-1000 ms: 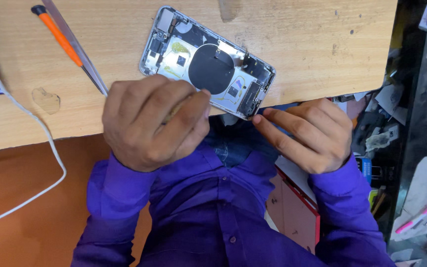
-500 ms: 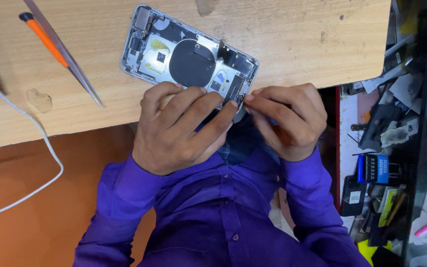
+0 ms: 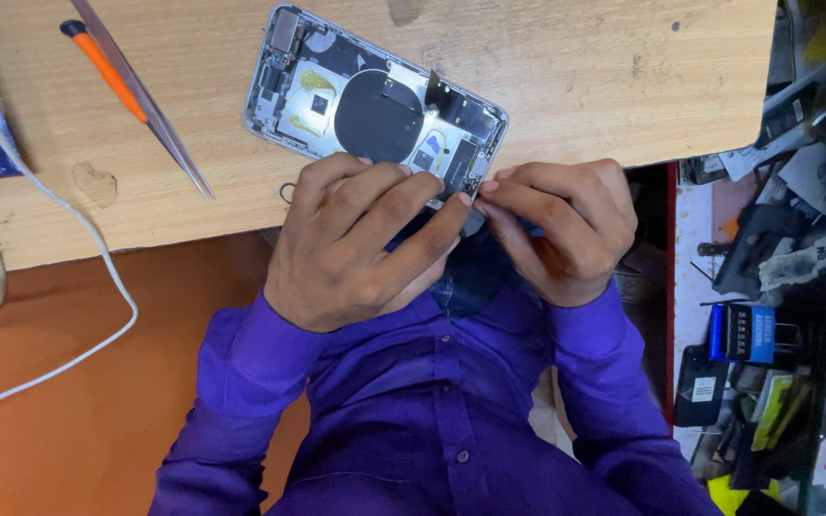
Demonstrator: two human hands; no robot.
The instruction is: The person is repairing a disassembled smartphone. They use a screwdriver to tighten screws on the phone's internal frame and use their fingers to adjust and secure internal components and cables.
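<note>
On the wooden worktop [image 3: 576,86], my left hand [image 3: 356,244] and right hand [image 3: 561,229] pinch the opened phone's [image 3: 375,100] near corner; I judge careful fine prying comes next.

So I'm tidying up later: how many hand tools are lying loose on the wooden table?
2. An orange-handled screwdriver and metal tweezers lie side by side at the table's upper left, left of the opened phone. Others may hide under the hands.
</note>
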